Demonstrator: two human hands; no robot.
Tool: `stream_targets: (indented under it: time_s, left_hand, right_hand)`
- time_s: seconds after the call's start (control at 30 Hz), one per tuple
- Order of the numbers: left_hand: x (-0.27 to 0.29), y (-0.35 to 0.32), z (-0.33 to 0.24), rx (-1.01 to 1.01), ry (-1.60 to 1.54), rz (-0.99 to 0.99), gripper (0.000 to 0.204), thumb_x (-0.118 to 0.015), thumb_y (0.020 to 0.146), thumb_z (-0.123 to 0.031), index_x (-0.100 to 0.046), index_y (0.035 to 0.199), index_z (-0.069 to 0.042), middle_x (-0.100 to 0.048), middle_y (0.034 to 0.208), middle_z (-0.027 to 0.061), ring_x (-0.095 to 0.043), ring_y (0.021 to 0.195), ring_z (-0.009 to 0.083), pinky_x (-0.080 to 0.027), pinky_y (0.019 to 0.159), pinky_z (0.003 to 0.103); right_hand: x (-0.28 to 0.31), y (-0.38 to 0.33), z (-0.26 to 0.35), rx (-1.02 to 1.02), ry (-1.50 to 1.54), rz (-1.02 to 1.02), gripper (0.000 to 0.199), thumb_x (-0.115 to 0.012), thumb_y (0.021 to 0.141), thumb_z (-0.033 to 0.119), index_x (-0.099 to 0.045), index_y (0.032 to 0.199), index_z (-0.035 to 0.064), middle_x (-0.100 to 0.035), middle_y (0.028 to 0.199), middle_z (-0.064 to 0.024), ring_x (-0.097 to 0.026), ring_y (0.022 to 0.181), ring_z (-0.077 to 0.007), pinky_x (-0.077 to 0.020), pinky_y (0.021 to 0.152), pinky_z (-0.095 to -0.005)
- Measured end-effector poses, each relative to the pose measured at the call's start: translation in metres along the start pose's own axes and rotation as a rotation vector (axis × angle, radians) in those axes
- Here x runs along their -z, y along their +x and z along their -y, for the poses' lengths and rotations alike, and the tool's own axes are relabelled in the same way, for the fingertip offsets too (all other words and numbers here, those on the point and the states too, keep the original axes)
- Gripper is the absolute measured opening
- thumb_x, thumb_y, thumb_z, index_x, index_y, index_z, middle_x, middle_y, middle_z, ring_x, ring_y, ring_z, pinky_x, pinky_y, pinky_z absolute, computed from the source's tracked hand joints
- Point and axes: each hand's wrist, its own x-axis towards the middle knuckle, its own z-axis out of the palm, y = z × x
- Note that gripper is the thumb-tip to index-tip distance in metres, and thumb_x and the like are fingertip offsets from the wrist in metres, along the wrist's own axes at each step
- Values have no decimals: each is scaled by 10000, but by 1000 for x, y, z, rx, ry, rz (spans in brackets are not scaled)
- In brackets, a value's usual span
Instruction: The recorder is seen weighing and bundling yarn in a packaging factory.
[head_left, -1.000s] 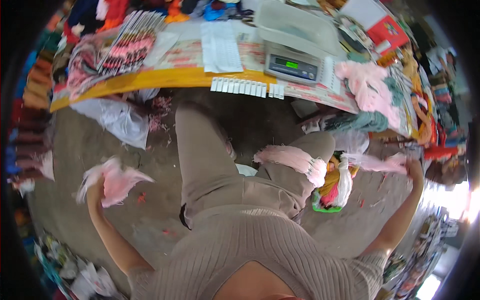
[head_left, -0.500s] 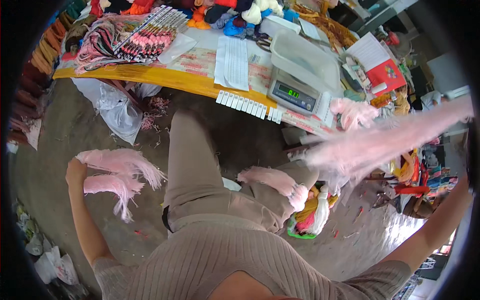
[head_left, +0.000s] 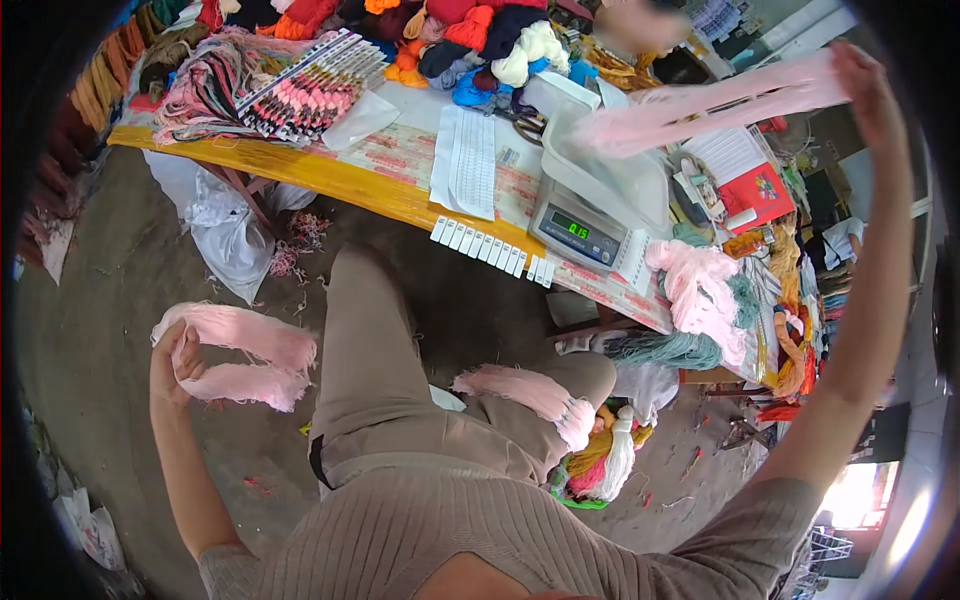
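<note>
Off to the left, my left hand (head_left: 182,355) is closed around a looped pale pink thread skein (head_left: 250,330), which hangs in two strands beside my thigh. My right hand (head_left: 870,90) is raised high at the far right and grips one end of another pink thread skein (head_left: 720,108). That skein stretches leftward, its blurred free end over the clear plastic tray (head_left: 655,195). Whether it touches the tray I cannot tell. The tray sits on a digital scale (head_left: 575,235) with a lit green display. Across my lap lies a cut pink thread bundle (head_left: 525,390).
A yellow-edged table (head_left: 300,170) carries colourful yarn heaps (head_left: 470,35), thread sample cards (head_left: 310,95), a printed sheet (head_left: 463,160) and scissors (head_left: 528,128). White labels (head_left: 490,245) line its edge. Pink skeins (head_left: 695,280) lie right of the scale; a yarn bag (head_left: 610,460) stands by my leg.
My right hand has risen with its skein, whose far end has swung from below the table edge to over the tray. My left hand has shifted slightly right and down, still holding its skein.
</note>
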Motion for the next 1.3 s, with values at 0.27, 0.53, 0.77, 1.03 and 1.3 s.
stream_targets:
  time_s: [0.27, 0.53, 0.77, 1.03, 1.3]
  left_hand:
    - [-110, 10, 70, -263, -336, 496, 382, -522, 891, -207, -445, 1214, -19, -461, 763, 45, -358, 466, 51, -309, 434, 209]
    - [-185, 30, 121, -302, 46, 401, 265, -487, 912, -231, -591, 911, 13, -581, 948, 95, -548, 928, 171, -402, 867, 301]
    - [-248, 41, 160, -45, 125, 555, 329, -430, 949, -250, -528, 1144, -4, -574, 1111, 89, -505, 1078, 157, -381, 929, 294]
    - [-272, 21, 160, 59, 3, 602, 410, -434, 949, -335, -479, 1228, -39, -575, 944, 55, -531, 696, 137, -442, 623, 260]
    - [-263, 22, 164, 73, -69, 527, 404, -430, 948, -321, -482, 1213, -22, -564, 970, 77, -562, 778, 165, -464, 676, 297]
  right_hand:
    - [-114, 57, -299, -221, -835, -583, 279, -465, 865, 178, -588, 1068, 31, -624, 971, -82, -607, 823, -153, -498, 685, -294]
    - [-292, -39, -416, -143, -1397, -623, 280, -592, 834, 151, -544, 1088, 41, -583, 995, -130, -621, 731, -255, -479, 600, -327]
    - [-456, -50, -408, -272, -64, -386, 126, -566, 866, 49, -591, 956, -36, -581, 842, -85, -601, 622, -115, -479, 531, -234]
    - [-491, -31, -421, -198, 73, -366, 65, -547, 889, 58, -544, 890, -7, -546, 741, -22, -524, 583, -71, -418, 503, -208]
    - [-493, -35, -421, -187, 162, -397, 87, -508, 919, 104, -505, 918, 17, -544, 740, -15, -531, 634, -71, -420, 558, -202]
